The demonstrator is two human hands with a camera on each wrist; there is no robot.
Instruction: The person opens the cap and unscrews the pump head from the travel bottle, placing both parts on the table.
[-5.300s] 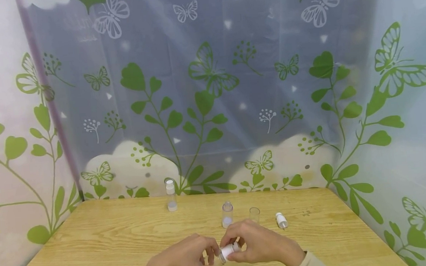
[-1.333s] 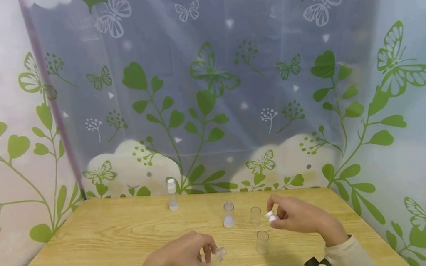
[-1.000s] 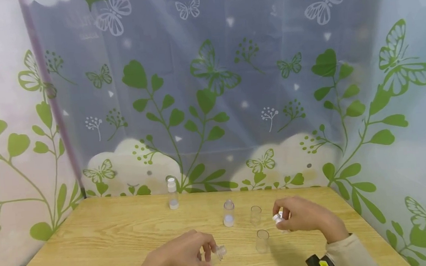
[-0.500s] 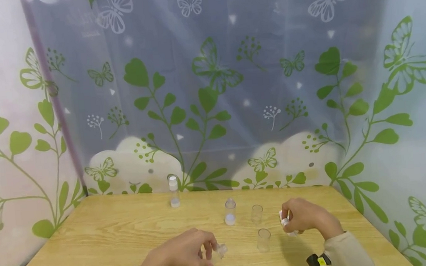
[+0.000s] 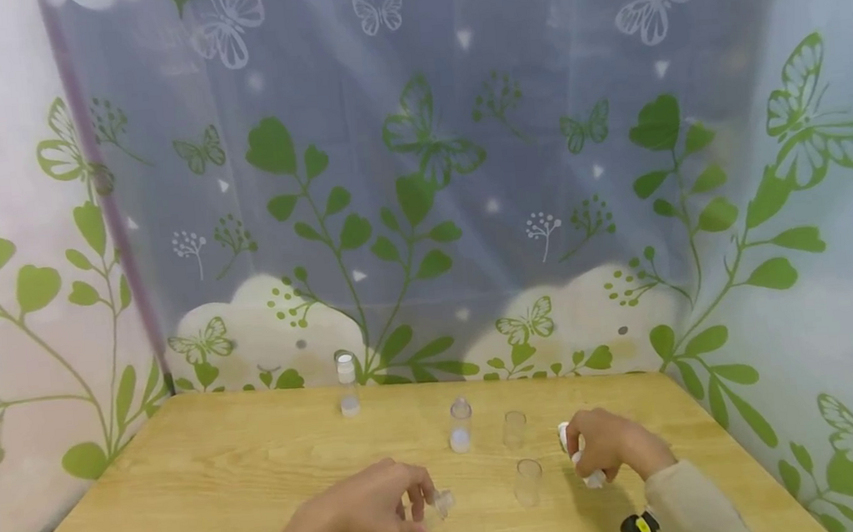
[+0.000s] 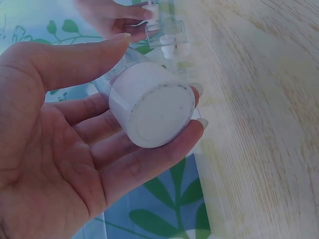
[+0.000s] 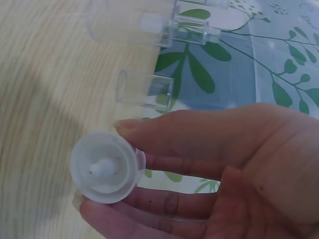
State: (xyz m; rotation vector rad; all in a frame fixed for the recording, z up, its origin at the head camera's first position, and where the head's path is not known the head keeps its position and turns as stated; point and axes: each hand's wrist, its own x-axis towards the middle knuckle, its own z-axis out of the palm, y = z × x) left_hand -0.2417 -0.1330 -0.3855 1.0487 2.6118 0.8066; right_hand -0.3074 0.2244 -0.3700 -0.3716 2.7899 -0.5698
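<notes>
My left hand, low and left of centre, holds a small clear bottle between thumb and fingers, its open neck pointing right. The left wrist view shows the bottle's white round base facing the camera. Farther right, my right hand pinches a white pump head low over the table. In the right wrist view, the pump head's hollow underside with its central stem faces the camera. A second white pump head lies just beyond the right fingers, partly hidden by them.
Two clear caps stand between the hands. Behind them is a clear bottle with a white base. A bottle with a white pump top stands near the table's back edge, before a patterned curtain.
Both hands were together at the bottle with its white top. The right hand has since moved right with the pump head and come lower beside the other one. The left hand stays nearly still.
</notes>
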